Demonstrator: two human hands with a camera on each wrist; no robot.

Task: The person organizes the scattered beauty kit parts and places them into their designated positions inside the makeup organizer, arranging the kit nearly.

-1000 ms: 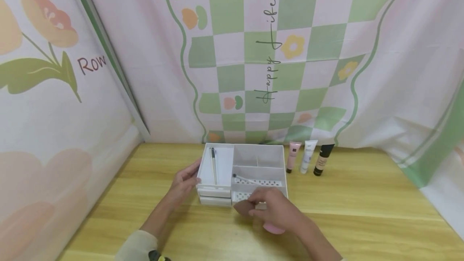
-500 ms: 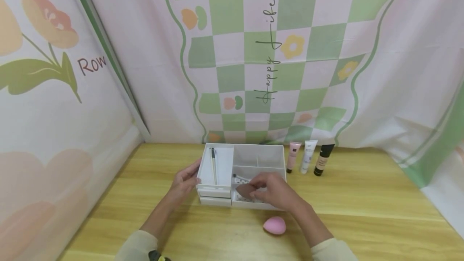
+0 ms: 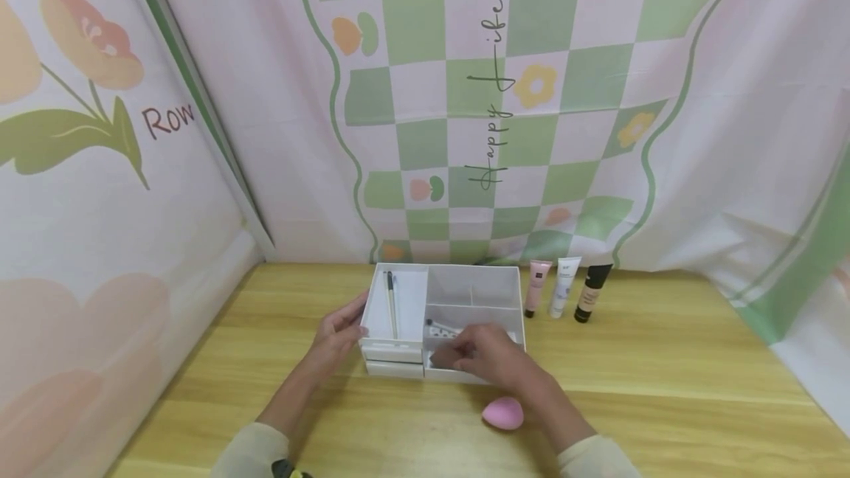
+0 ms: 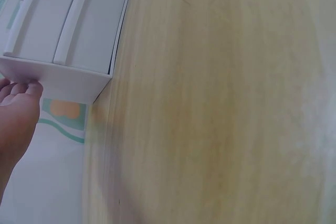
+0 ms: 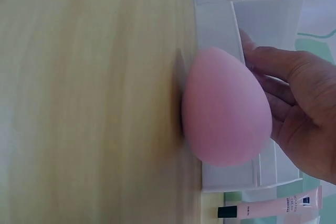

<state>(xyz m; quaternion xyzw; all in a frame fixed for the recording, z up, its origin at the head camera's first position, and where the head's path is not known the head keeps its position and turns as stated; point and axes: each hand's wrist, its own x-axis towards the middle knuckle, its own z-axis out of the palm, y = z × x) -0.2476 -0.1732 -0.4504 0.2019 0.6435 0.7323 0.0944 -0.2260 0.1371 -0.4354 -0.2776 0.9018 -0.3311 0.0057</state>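
A white organizer box [image 3: 473, 285] with several compartments stands mid-table. My left hand [image 3: 337, 336] rests its fingertips [image 4: 21, 91] against the box's left wall [image 4: 52, 80]. My right hand [image 3: 488, 357] reaches into the front right compartment and pinches a small brown sponge [image 3: 443, 358] low inside it. A dotted item [image 3: 441, 330] lies in that compartment. A pink egg-shaped sponge [image 3: 502, 413] lies on the table just in front of the box, below my right wrist; it fills the right wrist view [image 5: 226, 114], with my fingers [image 5: 294, 85] over the box wall [image 5: 218, 24].
A dark-tipped brush [image 3: 392, 304] lies in the box's left compartment. Three cosmetic tubes, pink [image 3: 536, 288], white [image 3: 565, 286] and black [image 3: 591, 292], stand right of the box. Patterned cloth walls close the back and left. Wooden tabletop [image 3: 664, 389] stretches to the right.
My right hand lifted the brown sponge from the table in front of the box, uncovering the pink egg sponge, and lowered it into the front right compartment. The left hand stayed put.
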